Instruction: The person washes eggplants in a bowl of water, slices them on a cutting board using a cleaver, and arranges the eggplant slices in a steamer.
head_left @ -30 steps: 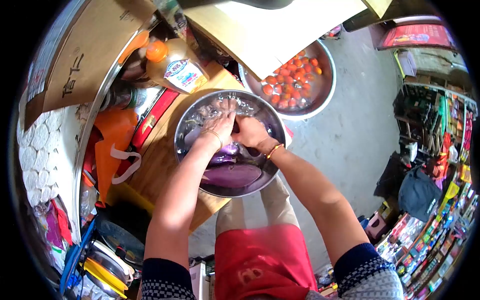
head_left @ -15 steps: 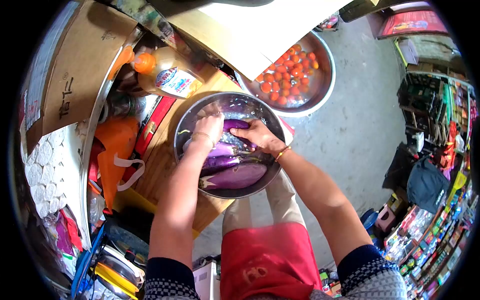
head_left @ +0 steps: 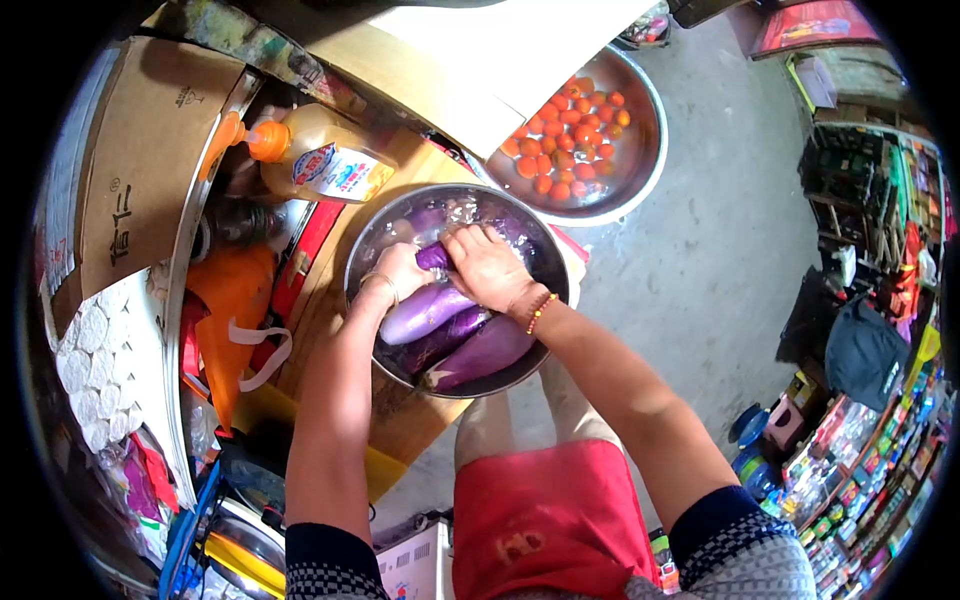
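Observation:
A metal basin [head_left: 553, 352] of water holds several purple eggplants. Inside it, my left hand [head_left: 401, 270] grips a dark purple eggplant [head_left: 434, 257] at its left part. Over the right part of this same eggplant, my right hand [head_left: 488, 266] is closed, its fingers curled over the top; its fingertips are partly hidden. Just below my hands lie a paler eggplant [head_left: 424, 312], a dark one [head_left: 442, 338] and a large one [head_left: 488, 353] near the basin's front wall. Water ripples and shines at the far side of the basin.
The basin stands on a wooden table [head_left: 320, 330]. Beyond it, a larger metal bowl [head_left: 645, 165] contains several small tomatoes [head_left: 565, 140]. An orange-capped bottle [head_left: 325, 160] and a cardboard box [head_left: 160, 150] are at left. Crowded shelves [head_left: 880, 480] line the right.
My right hand has moved from the eggplant's right side onto its top. My left hand has shifted slightly left and down. The eggplants below have shifted, and the view has moved a little.

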A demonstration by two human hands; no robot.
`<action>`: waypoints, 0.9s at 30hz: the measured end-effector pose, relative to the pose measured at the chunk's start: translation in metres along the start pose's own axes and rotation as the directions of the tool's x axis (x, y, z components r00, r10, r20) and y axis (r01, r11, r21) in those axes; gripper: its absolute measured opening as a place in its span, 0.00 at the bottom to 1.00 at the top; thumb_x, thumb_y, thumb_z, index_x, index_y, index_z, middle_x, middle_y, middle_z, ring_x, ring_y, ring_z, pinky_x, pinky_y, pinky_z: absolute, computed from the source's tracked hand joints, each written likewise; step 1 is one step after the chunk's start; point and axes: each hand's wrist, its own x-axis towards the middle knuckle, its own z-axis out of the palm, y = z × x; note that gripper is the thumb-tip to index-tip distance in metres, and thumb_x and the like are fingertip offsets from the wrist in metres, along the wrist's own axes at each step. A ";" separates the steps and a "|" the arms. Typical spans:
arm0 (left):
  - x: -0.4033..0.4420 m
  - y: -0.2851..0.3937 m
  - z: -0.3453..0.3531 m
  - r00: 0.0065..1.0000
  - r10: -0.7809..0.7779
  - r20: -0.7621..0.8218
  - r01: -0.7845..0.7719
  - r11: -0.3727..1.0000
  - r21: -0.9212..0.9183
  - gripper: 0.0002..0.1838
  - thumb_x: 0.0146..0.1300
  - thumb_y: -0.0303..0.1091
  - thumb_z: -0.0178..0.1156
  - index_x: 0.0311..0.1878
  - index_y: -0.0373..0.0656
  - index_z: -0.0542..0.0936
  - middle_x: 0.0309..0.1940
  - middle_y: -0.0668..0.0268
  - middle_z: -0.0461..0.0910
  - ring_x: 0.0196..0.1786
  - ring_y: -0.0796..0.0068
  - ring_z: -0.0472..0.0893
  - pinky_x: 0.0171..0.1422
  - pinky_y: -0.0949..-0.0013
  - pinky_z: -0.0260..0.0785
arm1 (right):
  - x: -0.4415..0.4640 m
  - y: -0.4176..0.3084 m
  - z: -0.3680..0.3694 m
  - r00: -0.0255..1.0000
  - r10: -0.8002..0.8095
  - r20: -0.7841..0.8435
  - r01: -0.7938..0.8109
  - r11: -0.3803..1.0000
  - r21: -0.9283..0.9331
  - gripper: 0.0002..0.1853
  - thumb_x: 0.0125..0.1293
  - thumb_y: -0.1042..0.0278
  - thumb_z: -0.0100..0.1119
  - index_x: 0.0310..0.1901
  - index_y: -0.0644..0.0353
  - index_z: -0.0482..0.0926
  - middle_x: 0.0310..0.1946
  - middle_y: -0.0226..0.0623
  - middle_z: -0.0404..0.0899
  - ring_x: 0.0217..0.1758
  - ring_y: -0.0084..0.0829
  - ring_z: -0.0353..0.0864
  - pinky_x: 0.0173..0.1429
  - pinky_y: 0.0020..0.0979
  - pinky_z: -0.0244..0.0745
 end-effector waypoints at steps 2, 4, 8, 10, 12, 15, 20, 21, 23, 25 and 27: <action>-0.007 0.010 -0.003 0.992 0.065 -0.104 -0.061 0.997 0.039 0.26 0.45 0.36 0.67 0.50 0.40 0.76 0.37 0.50 0.80 0.44 0.57 0.80 0.51 0.63 0.71 | 0.011 -0.005 0.003 0.997 0.004 0.075 0.005 0.993 -0.121 0.18 0.56 0.67 0.50 0.50 0.59 0.70 0.48 0.45 0.72 0.58 0.44 0.67 0.57 0.43 0.65; -0.015 0.022 -0.007 0.984 0.083 -0.159 -0.063 0.990 0.128 0.27 0.45 0.34 0.67 0.52 0.41 0.75 0.41 0.47 0.78 0.47 0.51 0.77 0.52 0.59 0.70 | 0.021 -0.002 0.012 0.999 -0.029 0.036 0.040 0.936 -0.349 0.18 0.57 0.68 0.48 0.51 0.59 0.70 0.54 0.49 0.70 0.62 0.45 0.65 0.60 0.45 0.63; -0.022 0.002 0.001 0.921 0.283 -0.268 -0.208 0.938 0.276 0.25 0.51 0.30 0.63 0.53 0.38 0.70 0.45 0.50 0.76 0.47 0.50 0.77 0.51 0.56 0.70 | 0.035 -0.002 -0.017 0.929 0.082 0.361 -0.082 0.997 -0.015 0.21 0.58 0.68 0.49 0.54 0.63 0.69 0.57 0.47 0.68 0.61 0.42 0.66 0.64 0.44 0.58; -0.033 0.010 -0.008 0.964 0.125 -0.235 -0.055 0.957 0.284 0.23 0.52 0.30 0.61 0.53 0.37 0.70 0.46 0.51 0.75 0.48 0.51 0.76 0.52 0.57 0.69 | 0.027 0.003 -0.021 0.937 0.117 0.328 -0.103 0.993 -0.061 0.21 0.58 0.68 0.49 0.54 0.63 0.69 0.56 0.45 0.69 0.61 0.40 0.66 0.65 0.43 0.58; -0.045 0.011 -0.006 0.979 -0.045 -0.197 0.103 0.950 0.296 0.22 0.54 0.30 0.59 0.53 0.37 0.70 0.47 0.52 0.75 0.50 0.52 0.75 0.53 0.58 0.68 | 0.012 0.007 -0.020 0.943 0.151 0.297 -0.127 0.987 -0.099 0.22 0.58 0.68 0.49 0.54 0.64 0.69 0.55 0.43 0.69 0.60 0.39 0.66 0.65 0.43 0.57; -0.060 0.001 0.002 0.885 0.215 -0.413 -0.075 0.941 0.330 0.20 0.57 0.29 0.56 0.54 0.40 0.70 0.54 0.55 0.69 0.58 0.56 0.67 0.62 0.60 0.59 | -0.003 0.001 -0.025 0.996 -0.070 -0.051 0.060 0.981 -0.186 0.18 0.56 0.71 0.48 0.50 0.62 0.71 0.53 0.41 0.69 0.58 0.37 0.67 0.64 0.39 0.60; -0.097 0.013 0.027 0.834 0.410 -0.368 -0.238 0.871 0.429 0.23 0.57 0.34 0.56 0.57 0.42 0.70 0.60 0.61 0.66 0.60 0.60 0.66 0.64 0.59 0.57 | -0.038 -0.041 -0.003 0.985 -0.172 -0.009 0.170 0.979 -0.112 0.24 0.57 0.63 0.53 0.55 0.62 0.68 0.53 0.41 0.69 0.56 0.36 0.69 0.63 0.37 0.60; -0.092 0.013 0.032 0.809 0.421 -0.410 -0.233 0.870 0.434 0.24 0.58 0.34 0.55 0.59 0.42 0.69 0.61 0.61 0.65 0.61 0.60 0.66 0.65 0.59 0.57 | -0.040 -0.039 0.002 0.985 -0.174 -0.009 0.170 0.973 -0.158 0.26 0.58 0.60 0.53 0.57 0.61 0.66 0.53 0.39 0.69 0.54 0.36 0.69 0.63 0.37 0.61; -0.082 0.009 0.033 0.790 0.425 -0.442 -0.207 0.863 0.461 0.25 0.60 0.33 0.50 0.63 0.43 0.65 0.63 0.61 0.63 0.63 0.60 0.64 0.66 0.58 0.55 | -0.037 -0.045 0.015 0.997 -0.058 0.058 0.062 0.996 -0.069 0.26 0.59 0.57 0.53 0.57 0.62 0.66 0.54 0.38 0.69 0.55 0.36 0.69 0.62 0.37 0.61; -0.070 0.017 0.023 0.787 0.428 -0.444 -0.212 0.864 0.457 0.25 0.62 0.35 0.49 0.63 0.43 0.64 0.63 0.60 0.63 0.64 0.61 0.63 0.67 0.58 0.54 | -0.018 -0.043 0.018 0.956 0.162 0.243 -0.180 0.982 0.052 0.27 0.60 0.52 0.52 0.56 0.62 0.67 0.52 0.37 0.69 0.55 0.35 0.68 0.60 0.37 0.62; -0.058 0.022 0.011 0.754 0.460 -0.469 -0.228 0.853 0.470 0.24 0.63 0.35 0.48 0.62 0.40 0.65 0.62 0.57 0.64 0.64 0.60 0.64 0.68 0.59 0.54 | -0.014 -0.037 0.011 0.974 0.063 0.219 -0.047 0.996 -0.075 0.25 0.60 0.52 0.51 0.53 0.61 0.69 0.50 0.39 0.70 0.55 0.35 0.68 0.58 0.35 0.62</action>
